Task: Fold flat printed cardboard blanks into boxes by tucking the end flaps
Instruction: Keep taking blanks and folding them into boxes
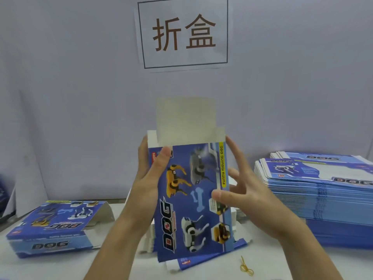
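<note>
Head cam, only view there is: the person has one blank (191, 201) held upright over the middle of the table (302, 263), printed face toward the camera, bottom edge down near the table's front half. The left hand (150, 174) grips the blank's left edge, thumb on the print and fingers wrapped behind. The right hand (240, 190) sits on the right edge, thumb pressing the front, fingers spread fairly wide and loose. The top flap (185, 120) stands straight up, untucked, with small side flaps just beside it.

Best bet here is probably squeezing both edges inward so the sleeve pops square, folding the side flaps first, then the big one. Rushing it could crease the print.

Flat stack (323, 190) waits at the table's right edge; a folded box (54, 229) lies at the left edge. A rubber band (245, 267) lies near the front edge.
</note>
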A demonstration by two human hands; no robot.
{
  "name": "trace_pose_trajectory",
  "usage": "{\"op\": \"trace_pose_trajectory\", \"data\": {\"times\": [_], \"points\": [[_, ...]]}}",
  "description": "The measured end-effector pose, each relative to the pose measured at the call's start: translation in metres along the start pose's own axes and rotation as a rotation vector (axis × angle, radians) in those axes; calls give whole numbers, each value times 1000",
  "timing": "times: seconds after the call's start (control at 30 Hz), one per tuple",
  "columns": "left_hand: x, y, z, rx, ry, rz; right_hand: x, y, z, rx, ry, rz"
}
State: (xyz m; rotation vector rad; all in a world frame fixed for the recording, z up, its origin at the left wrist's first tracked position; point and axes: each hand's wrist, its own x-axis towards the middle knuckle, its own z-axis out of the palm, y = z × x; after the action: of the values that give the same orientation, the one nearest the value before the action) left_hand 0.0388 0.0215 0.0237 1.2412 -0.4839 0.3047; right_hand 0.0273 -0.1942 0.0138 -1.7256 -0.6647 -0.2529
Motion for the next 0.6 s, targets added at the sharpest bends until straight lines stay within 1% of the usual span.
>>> {"op": "trace_pose_trajectory", "data": {"times": [0.07,0.13,0.2,0.27,0.3,0.47,0.6], "points": [[-3,-4,5,25,-19,68,1,3,0,40,-36,-14],[-3,-9,11,13,-51,89,5,4,4,108,1,-46],[-5,-15,17,30,-84,93,9,6,8,213,122,-85],[-7,-21,22,53,-92,115,12,6,12,192,235,-153],[-8,-23,23,58,-90,124,13,6,14,181,252,-180],[-5,-24,21,108,-55,162,13,7,14,196,247,-200],[-5,-25,20,162,-59,151,15,4,12,195,187,-121]]}}
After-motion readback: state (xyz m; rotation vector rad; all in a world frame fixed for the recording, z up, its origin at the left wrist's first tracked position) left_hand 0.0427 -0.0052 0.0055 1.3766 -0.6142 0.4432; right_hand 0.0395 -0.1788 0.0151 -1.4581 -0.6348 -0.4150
